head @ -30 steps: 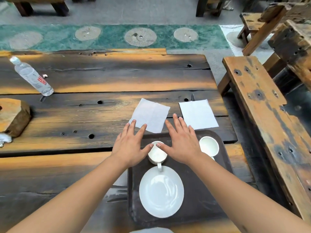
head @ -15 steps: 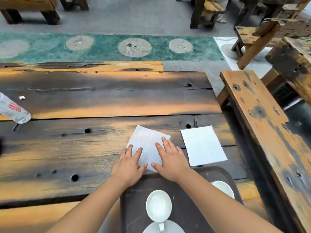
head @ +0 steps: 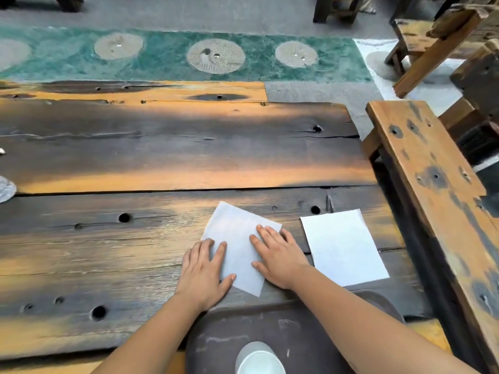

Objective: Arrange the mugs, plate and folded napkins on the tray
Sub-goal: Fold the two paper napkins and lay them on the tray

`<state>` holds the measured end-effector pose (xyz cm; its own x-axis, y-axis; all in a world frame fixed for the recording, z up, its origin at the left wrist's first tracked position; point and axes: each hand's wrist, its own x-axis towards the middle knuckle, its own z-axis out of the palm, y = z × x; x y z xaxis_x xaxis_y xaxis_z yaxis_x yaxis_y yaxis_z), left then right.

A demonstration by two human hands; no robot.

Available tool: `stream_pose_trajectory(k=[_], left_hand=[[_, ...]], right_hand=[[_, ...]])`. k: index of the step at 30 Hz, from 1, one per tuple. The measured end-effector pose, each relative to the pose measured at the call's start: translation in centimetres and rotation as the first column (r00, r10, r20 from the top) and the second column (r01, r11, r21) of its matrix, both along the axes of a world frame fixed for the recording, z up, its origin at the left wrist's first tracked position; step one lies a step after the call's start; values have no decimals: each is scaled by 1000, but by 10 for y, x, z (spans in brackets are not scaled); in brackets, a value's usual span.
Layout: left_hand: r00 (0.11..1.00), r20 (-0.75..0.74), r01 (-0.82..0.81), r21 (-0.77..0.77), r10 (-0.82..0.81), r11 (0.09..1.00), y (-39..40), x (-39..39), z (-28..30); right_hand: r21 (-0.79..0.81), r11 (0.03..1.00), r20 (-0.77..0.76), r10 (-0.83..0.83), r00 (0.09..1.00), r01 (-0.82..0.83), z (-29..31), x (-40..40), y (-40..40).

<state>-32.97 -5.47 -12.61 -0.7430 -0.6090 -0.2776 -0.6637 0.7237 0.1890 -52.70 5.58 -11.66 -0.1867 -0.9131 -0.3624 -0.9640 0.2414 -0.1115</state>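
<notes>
Both hands flat, palms down, on the tilted napkin (head: 237, 244) on the table (head: 135, 252) just beyond the tray (head: 216, 336). Left hand (head: 204, 273) fingers straight on its left edge, right hand (head: 278, 256) fingers spread on its right side. Second napkin (head: 343, 247) lies beside. Mug (head: 259, 359) on tray.

Both of your forearms reach forward from the bottom edge, bare and angled slightly inward toward each other. Your left hand (head: 203, 273) lies palm down, fingers (head: 219, 252) straight and a little spread, thumb pointing toward the other hand. Your right hand (head: 278, 256) also lies flat, palm down, its fingers extended forward and to the left, thumb stretched out to the left. Neither hand curls around anything; both wrists are low and nearly straight, the hands near each other but apart.
</notes>
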Motion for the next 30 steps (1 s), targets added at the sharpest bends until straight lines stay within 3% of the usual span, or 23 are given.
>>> stream_pose_trajectory(k=[7,13,24,30], left_hand=[[992,-111,-54,17,55,998,-6,-4,-10],[994,-100,-57,-45,52,997,-5,-7,-17],[988,-146,-45,13,46,999,-7,-2,-13],[975,-144,158,-102,-172,982,-5,-2,-13]], right_hand=[[-111,961,-17,-255,967,252,-16,6,-4],[-206,919,-17,-346,938,336,-24,17,-5],[-192,962,-45,-208,977,195,-21,-11,12],[-187,959,-55,-227,972,213,-23,-10,11]])
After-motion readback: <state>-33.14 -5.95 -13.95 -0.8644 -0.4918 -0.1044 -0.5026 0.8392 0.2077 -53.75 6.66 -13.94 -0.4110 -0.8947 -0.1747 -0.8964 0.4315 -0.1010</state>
